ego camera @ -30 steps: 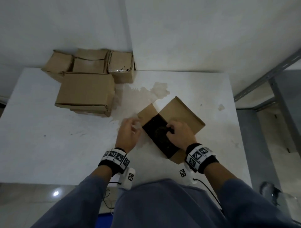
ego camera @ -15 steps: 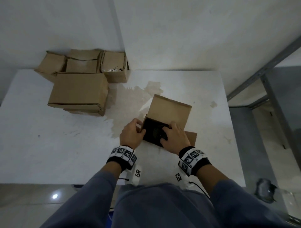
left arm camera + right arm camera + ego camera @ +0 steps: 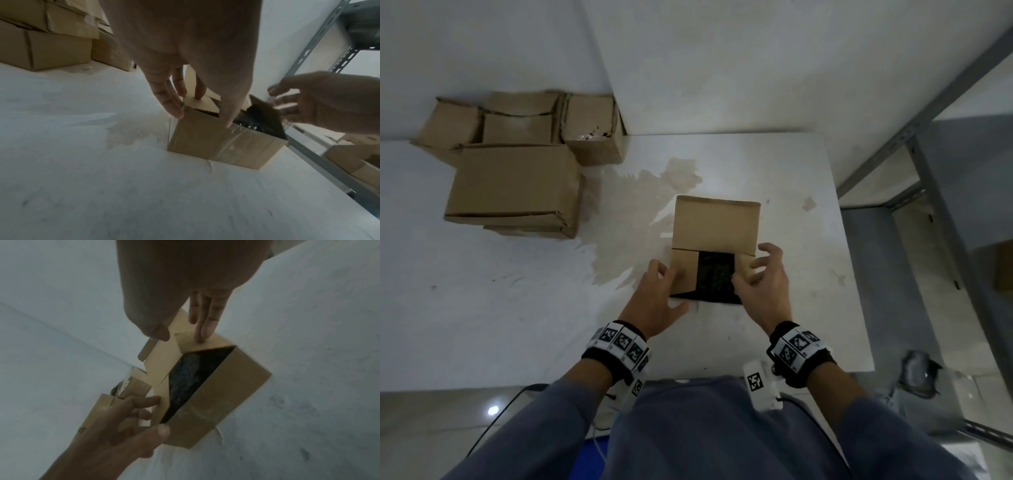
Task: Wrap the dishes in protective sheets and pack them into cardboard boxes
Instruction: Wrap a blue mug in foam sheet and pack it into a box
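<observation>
A small cardboard box (image 3: 714, 226) stands on the white table (image 3: 517, 308) in front of me. Its far flap leans over the opening and both side flaps are folded inward. Between them a dark wrapped dish (image 3: 715, 277) shows inside the box; it also shows as the dark bundle (image 3: 185, 378) in the right wrist view. My left hand (image 3: 671, 291) lies on the left flap with straight fingers (image 3: 198, 97), thumb at the front wall. My right hand (image 3: 748, 274) touches the right flap (image 3: 197, 345) with straight fingertips (image 3: 205, 331). Neither hand grips anything.
Several closed cardboard boxes (image 3: 517, 181) are stacked at the table's back left, against the wall. A brown stain (image 3: 654, 185) marks the tabletop behind the small box. The table's right edge is close to my right hand, with a grey metal shelf frame (image 3: 914, 147) beyond it.
The box has turned from diagonal to square with me. Its far flap has come up and over. My right hand left the dark bundle for the right flap, and both side flaps went inward.
</observation>
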{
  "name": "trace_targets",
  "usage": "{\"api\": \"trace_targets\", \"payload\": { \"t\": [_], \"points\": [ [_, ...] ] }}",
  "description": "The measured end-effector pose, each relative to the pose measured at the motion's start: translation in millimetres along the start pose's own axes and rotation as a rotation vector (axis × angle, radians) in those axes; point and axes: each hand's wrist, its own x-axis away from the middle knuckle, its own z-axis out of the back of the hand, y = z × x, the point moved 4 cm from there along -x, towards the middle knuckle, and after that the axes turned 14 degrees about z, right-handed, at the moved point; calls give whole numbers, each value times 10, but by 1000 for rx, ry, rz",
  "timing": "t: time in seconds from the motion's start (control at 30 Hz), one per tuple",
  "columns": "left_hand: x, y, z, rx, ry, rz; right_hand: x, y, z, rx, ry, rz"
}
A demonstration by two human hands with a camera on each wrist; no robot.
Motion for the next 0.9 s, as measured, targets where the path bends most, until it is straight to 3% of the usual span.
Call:
{"api": "trace_targets", "payload": {
  "t": [0.1,0.27,0.4,0.57,0.9],
  "points": [
    [50,98,-34,-7,43,78,-4,-3,-131,68,-134,119],
    [-8,284,-68,-153,143,151,-12,171,-82,132,-131,258],
    [-39,275,-132,-111,122,212,-52,251,-82,186,-188,227],
    [-129,329,-96,-110,72,183,-56,263,-147,242,-293,199],
    [-318,442,-35,-485,83,101,-181,228,-180,464,-527,268]
  ]
}}
